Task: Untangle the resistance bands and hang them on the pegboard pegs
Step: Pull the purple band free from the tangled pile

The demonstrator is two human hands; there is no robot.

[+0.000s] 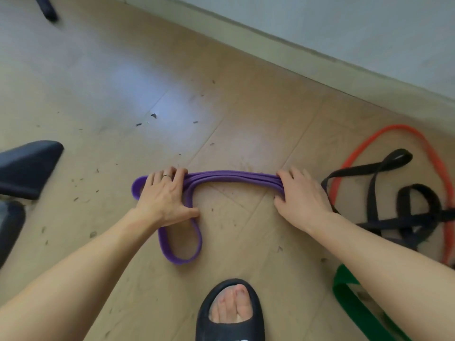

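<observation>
The purple band (231, 177) lies on the floor (123, 94), folded into a few layers that run side by side between the two hands. The left hand (165, 195) has its fingers curled over one end and its thumb hooked into the band just below, so it grips that end. The right hand (302, 195) has its fingers curled over the other end and pinches the layers together there. A loose loop of the same band hangs out below the left hand, toward the foot in the black slipper (231, 313). The band looks soft, light and stretchy, like flat rubber. It will probably bend any way and may snap back if pulled hard, so it seems best to hold it at the folded ends, where all the layers can be squeezed at once. To the right of the right hand lie a black band (369, 168), an orange band (394, 130) and a green band (352, 301). The black one crosses over itself, and I cannot tell how it is knotted. The right arm hides part of the green band, and the picture edge cuts off more of these three. No pegboard or pegs can be seen. Dark shapes sit far left of the left hand, too cut off to name.
</observation>
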